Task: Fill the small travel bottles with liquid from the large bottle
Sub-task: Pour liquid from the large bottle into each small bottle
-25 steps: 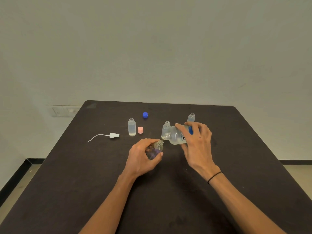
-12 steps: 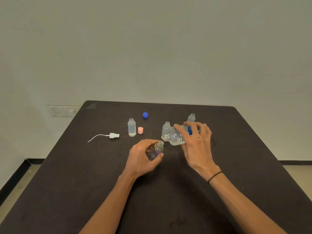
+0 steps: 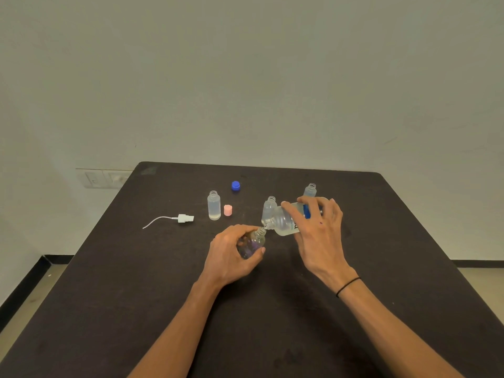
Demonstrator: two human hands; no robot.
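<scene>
Tipping the big bottle point(image 3: 286, 222) almost flat, our right hand point(image 3: 319, 233) has its fingers and thumb wrapped over the body, neck pointing toward 9 o'clock and its mouth just above the mouth of the small bottle point(image 3: 252, 242). Our left hand point(image 3: 231, 255) curls round that small bottle near the middle of the counter point(image 3: 109, 296), holding it tilted with its neck toward 1 o'clock; its lower part looks purplish through the fingers. We cannot tell how full it is.

Right behind the big bottle's neck, at 12 o'clock from it, stands an uncapped clear bottle point(image 3: 270, 207), so close that the two overlap in our view. Another uncapped one point(image 3: 310, 190) stands further back at 1 o'clock, partly hidden by our right fingers. At 11 o'clock from the left hand a taller frosted bottle point(image 3: 213, 205) stands upright and open, with some liquid at the bottom, and a pink cap point(image 3: 228, 210) sits just beside it on the right. A blue cap point(image 3: 236, 185) lies further back at 12 o'clock. Well apart at 10 o'clock lies a white spray head point(image 3: 185, 218), its thin tube point(image 3: 155, 222) trailing toward 8 o'clock. A black band point(image 3: 347, 286) circles our right wrist.
</scene>
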